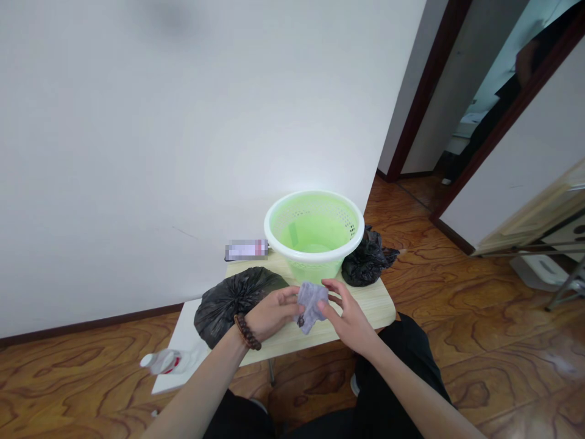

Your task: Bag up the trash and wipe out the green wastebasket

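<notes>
The folded purple cloth (312,303) was positioned between the two hands, above the near half of the table (365,310), with the green basket (315,256) standing directly beyond it. The long axis of the cloth ran roughly away from the person, toward the basket, with its lower end narrowed to a corner. Neither hand was clearly nearer: the left hand (274,311) pinched the left edge between thumb and fingers, and the right hand (346,316) held the right edge, thumb on the near face, index finger arched at the upper corner. Both grips were narrow, the right one looser. The left wrist, fitted with a beaded bracelet (247,332), crossed in front of the large black bag (237,299). The smaller black bag (365,262) stood right of the basket, partly concealed by it. The rear face of the cloth and the fingertips behind it were hidden; contact between cloth and table could not be determined. A dark patch at the lower left of the cloth could not be identified. Both forearms were cut off by the lower frame edge.
</notes>
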Available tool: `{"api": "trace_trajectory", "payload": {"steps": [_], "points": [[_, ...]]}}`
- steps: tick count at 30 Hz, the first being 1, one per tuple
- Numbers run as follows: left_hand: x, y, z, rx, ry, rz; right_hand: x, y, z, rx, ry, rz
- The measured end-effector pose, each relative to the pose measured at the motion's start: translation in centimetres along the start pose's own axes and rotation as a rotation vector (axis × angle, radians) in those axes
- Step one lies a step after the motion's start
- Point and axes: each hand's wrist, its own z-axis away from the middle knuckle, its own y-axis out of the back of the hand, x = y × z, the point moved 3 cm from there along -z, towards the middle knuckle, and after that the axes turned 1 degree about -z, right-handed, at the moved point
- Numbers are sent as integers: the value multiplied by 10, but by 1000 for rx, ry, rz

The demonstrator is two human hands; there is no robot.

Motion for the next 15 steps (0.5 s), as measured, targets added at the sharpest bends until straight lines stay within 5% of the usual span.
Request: {"api": "trace_trajectory", "payload": {"steps": [8,11,15], "points": [[-2,0,-7,16,-73,-312,7,-2,-3,-283,-277,-269],[2,12,-9,141,-67,-345,-12,15,-10,-179,-257,-204],[32,38,-12,428,-74,-71,-49,61,-37,157,-15,49]]}}
